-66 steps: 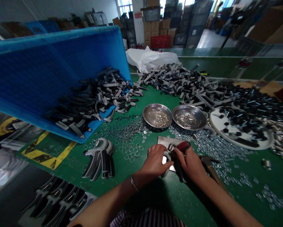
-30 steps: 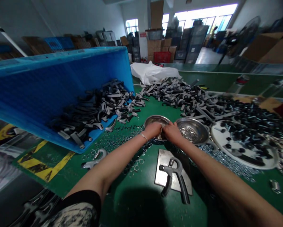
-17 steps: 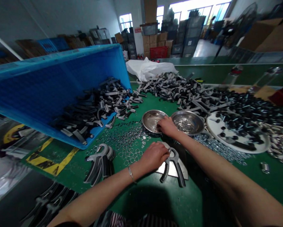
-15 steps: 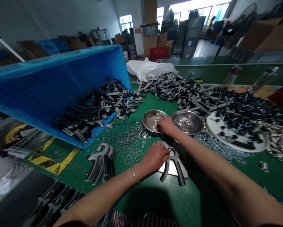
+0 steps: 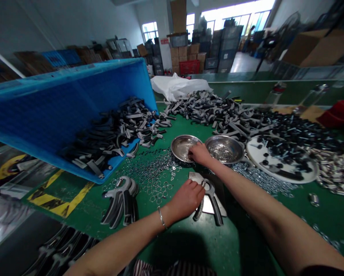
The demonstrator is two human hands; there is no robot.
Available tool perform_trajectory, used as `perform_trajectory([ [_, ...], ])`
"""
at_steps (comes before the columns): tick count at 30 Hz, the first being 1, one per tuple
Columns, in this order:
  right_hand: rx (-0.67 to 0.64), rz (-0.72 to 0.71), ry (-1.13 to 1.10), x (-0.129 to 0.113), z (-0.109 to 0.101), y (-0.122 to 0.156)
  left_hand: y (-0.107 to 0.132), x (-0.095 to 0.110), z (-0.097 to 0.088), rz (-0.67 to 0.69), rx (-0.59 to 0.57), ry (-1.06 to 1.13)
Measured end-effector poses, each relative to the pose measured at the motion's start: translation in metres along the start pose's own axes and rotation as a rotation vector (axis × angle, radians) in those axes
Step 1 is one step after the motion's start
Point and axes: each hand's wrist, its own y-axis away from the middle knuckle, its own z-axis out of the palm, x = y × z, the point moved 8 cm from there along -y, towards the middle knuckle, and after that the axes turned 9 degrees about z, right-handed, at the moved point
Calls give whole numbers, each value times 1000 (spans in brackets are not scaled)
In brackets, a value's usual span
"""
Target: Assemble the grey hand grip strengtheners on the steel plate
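My left hand (image 5: pixel 187 198) is curled, its fingers pressed on the top of a grey and black hand gripper (image 5: pixel 210 199) that lies on a small metal plate (image 5: pixel 221 209) on the green table. My right hand (image 5: pixel 199 153) reaches forward into the left steel bowl (image 5: pixel 180 146), fingers bent and pinched among small metal parts; what they hold is too small to see. A second steel bowl (image 5: pixel 228 149) of small parts sits right beside it.
A tilted blue crate (image 5: pixel 59 111) spills grey handle parts at the left. Finished hand grippers (image 5: pixel 122 199) lie left of my hand. Loose rings (image 5: pixel 154 174) dot the table. More handles (image 5: pixel 218 111), a white tray of black knobs (image 5: pixel 284 163) and springs (image 5: pixel 335 172) lie behind and right.
Both hands left the hand gripper and reached the bowl. My left hand then came back to the hand gripper on the plate. My right hand has stayed at the left bowl.
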Motion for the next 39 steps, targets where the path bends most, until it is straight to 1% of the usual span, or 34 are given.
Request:
perform_trajectory([
  [2,32,31,-67,1,-3,-2,8,6,1,10,8,-20],
  [5,95,75,-197,4,-16,-1,17,11,4,-27,12,-49],
  [7,140,87,-298,7,-28,9,19,12,7,-66,7,-59],
  [8,163,89,-347,10,-34,19,19,12,8,-80,7,-64],
  [10,202,95,-434,19,-42,51,19,13,10,-93,7,-69],
  [12,226,104,-497,29,-42,95,18,15,10,-86,10,-68],
  [14,240,114,-534,39,-35,143,18,17,10,-81,14,-64],
  [16,241,97,-548,43,-24,183,19,18,9,-80,19,-59],
  [17,243,66,-541,41,-18,198,20,19,10,-83,17,-58],
  [19,251,-15,-512,33,-8,215,21,18,11,-100,6,-61],
  [21,261,-84,-481,24,-1,217,21,17,12,-123,-8,-66],
  [24,269,-122,-448,15,4,209,17,17,9,-128,-22,-61],
  [27,275,-149,-396,10,5,203,15,17,6,-117,-27,-40],
  [31,284,-176,-323,7,4,203,17,10,3,-175,5,29],
  [35,277,-210,-235,3,6,203,16,7,2,-175,24,90],
  [39,248,-288,-166,-2,8,210,17,-1,-3,-259,65,180],
])
